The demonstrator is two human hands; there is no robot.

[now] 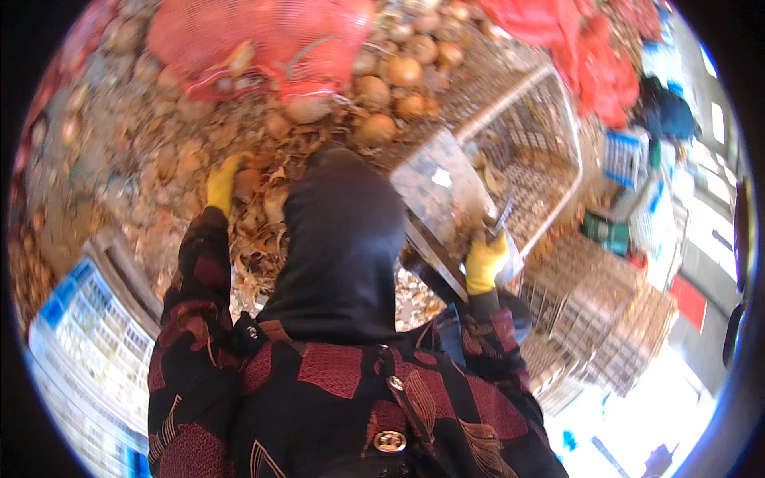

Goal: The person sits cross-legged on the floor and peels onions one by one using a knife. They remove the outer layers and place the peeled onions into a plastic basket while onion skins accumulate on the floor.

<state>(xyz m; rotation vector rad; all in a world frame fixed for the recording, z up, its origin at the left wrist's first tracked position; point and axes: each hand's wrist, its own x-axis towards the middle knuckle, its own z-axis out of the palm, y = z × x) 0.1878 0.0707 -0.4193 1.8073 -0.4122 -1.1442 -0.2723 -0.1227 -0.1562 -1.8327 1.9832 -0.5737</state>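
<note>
My left hand (222, 184), in a yellow glove, reaches down into the onion skins (254, 239) left of my dark-covered leg (343, 245). Beside its fingers lies a reddish-brown onion (246, 181), and blur hides whether they grip it. My right hand (485, 263), gloved in yellow too, is closed around a small knife (505, 216) whose blade points up and away. That hand rests by the near right corner of a worn, stained board (443, 179). The board lies against the left side of a dirty plastic crate (538, 143).
A red mesh sack (260, 42) lies ahead, with loose onions (401, 71) right of it. Red sacking (597, 66) is beyond the crate. Brown crates (591, 299) stand at right, a blue-and-white crate (95, 322) at left. Another blue-and-white crate (626, 158) sits farther right.
</note>
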